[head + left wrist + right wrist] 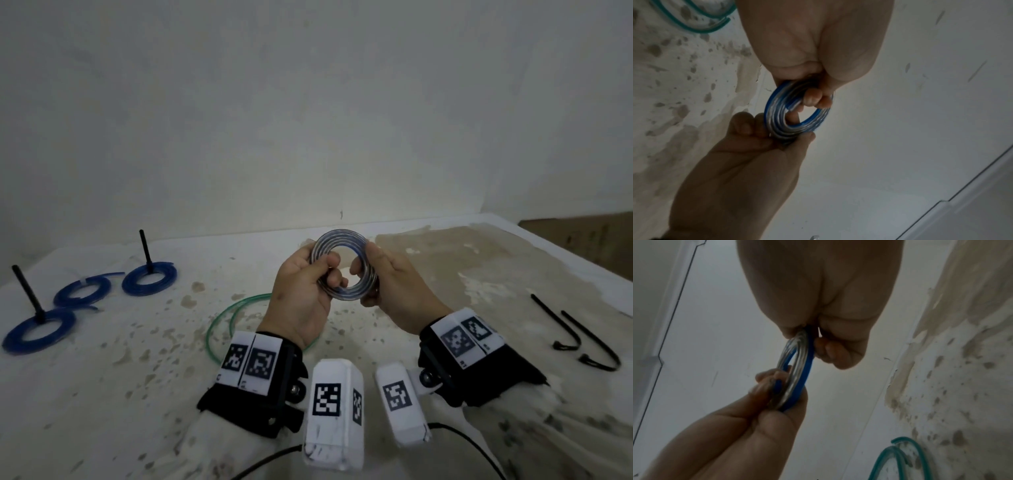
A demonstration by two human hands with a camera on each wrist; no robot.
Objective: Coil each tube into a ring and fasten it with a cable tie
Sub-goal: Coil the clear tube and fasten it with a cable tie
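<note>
A blue tube coiled into a tight ring (343, 265) is held upright above the table between both hands. My left hand (308, 287) pinches its left side, thumb in front and fingertips through the hole. My right hand (387, 284) grips its right side. The ring (797, 112) shows several shiny blue turns in the left wrist view, and edge-on as the same ring (795, 371) in the right wrist view. No cable tie is visible on this ring. A loose green tube (233, 318) lies on the table under my left wrist.
Three blue coiled rings (149, 279) lie at the far left, two with black cable tie tails standing up. Two loose black cable ties (582, 335) lie at the right. The stained white table (102, 377) meets a wall behind.
</note>
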